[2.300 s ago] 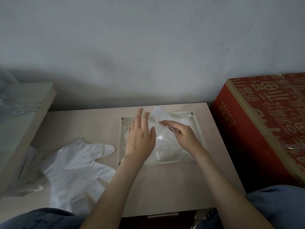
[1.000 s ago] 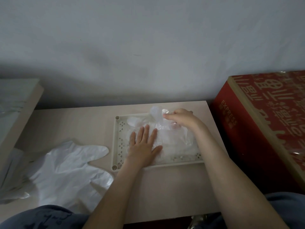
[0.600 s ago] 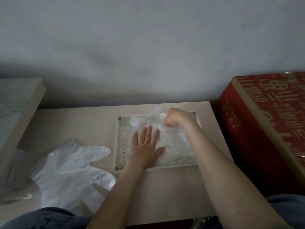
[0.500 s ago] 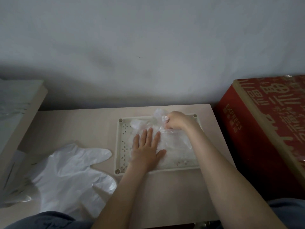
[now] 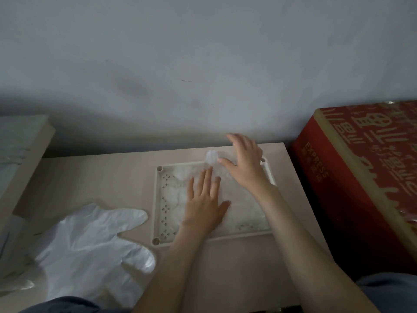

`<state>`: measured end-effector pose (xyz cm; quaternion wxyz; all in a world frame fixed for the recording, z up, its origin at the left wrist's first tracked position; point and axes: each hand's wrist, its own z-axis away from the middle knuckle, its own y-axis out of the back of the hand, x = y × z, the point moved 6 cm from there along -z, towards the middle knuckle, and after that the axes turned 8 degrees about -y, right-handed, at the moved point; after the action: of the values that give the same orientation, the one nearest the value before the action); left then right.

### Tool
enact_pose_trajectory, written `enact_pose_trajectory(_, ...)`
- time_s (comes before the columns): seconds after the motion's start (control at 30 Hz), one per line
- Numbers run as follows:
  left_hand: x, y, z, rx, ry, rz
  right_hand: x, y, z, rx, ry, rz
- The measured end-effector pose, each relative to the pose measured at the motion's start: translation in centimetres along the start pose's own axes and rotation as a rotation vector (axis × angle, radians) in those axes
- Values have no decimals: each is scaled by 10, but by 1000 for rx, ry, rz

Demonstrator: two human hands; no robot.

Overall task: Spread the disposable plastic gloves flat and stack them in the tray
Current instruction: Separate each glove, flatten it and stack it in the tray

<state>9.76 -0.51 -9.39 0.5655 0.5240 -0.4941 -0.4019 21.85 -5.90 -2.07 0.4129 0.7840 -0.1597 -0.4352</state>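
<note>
Left hand (image 5: 204,206) lying flat, fingers straight, pressing glove (image 5: 243,211) into tray (image 5: 155,199) at frame centre, likely pinning slippery film. Right hand (image 5: 246,164) spreading open over glove's finger end at tray's far edge, gripping nothing, probably smoothing. Spare gloves (image 5: 90,240) waiting on table (image 5: 101,177), lower left.

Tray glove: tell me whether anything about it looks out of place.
Yes. The glove is not fully flat: one tip puffs up and pokes over the far rim of the tray, just beside the right hand. The left hand presses the rest down.
</note>
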Motion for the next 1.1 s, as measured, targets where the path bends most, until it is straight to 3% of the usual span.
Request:
enact_pose_trajectory(0.1, -8, -13, 2, -62, 91, 26, 8, 2, 28, 66, 42, -73)
enact_pose_trajectory(0.17, -9, -21, 0, -124, 88, -3, 20, -20, 51, -121, 34, 48)
enact_pose_trajectory(0.27, -9, -25, -4, -171, 106, 26, 50, -49, 84, -465, -177, 288)
enact_pose_trajectory(0.43, -11, -19, 2, -210, 102, 68, 51, -41, 83, -484, -219, 351)
enact_pose_trajectory(0.57, -18, 20, 14, -27, 64, 175, 32, -28, 77, -409, -179, 361)
enact_pose_trajectory(0.7, -57, 61, 53, 224, 179, 155, -12, -27, 75, -416, -115, 219)
enact_pose_trajectory(0.8, -95, 54, 105, -121, 390, 5, -60, -40, 84, -414, 9, 134)
enact_pose_trajectory(0.9, -124, 44, 158, -381, 584, 36, -109, -66, 107, -481, 108, 90)
enact_pose_trajectory(1.0, -137, 37, 182, -405, 608, 115, -140, -85, 130, -532, 175, 68)
enact_pose_trajectory(1.1, -145, 38, 191, -317, 589, 141, -154, -93, 146, -549, 187, 60)
